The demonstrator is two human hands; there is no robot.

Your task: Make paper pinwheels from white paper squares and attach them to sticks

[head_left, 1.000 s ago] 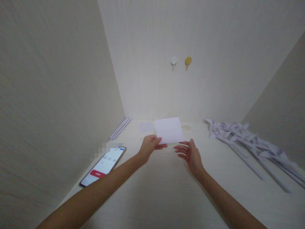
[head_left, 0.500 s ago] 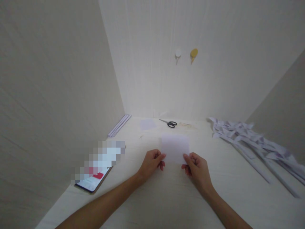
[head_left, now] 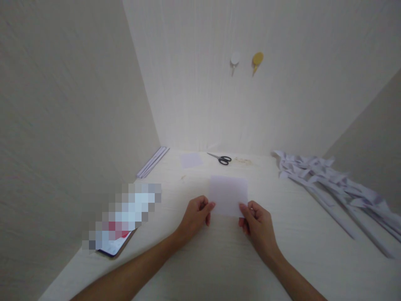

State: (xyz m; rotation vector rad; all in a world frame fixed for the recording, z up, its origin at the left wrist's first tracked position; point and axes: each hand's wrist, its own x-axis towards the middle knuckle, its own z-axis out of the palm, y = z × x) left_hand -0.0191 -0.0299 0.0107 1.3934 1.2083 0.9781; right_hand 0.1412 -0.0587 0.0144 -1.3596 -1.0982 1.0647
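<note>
A plain white, roughly square paper sheet point(head_left: 228, 191) is held over the middle of the pale wooden bench point(head_left: 200, 267); its near left corner is pinched by the left hand point(head_left: 196, 214), its near right corner by the right hand point(head_left: 259, 221); beyond it, black-handled metal scissors point(head_left: 220, 158) are laid; at left, a lit rectangular phone point(head_left: 114, 247) is seen, partly pixelated.

The light is dim, the paper point(head_left: 228, 193) dull, the phone point(head_left: 115, 247) mostly pixelated.
</note>
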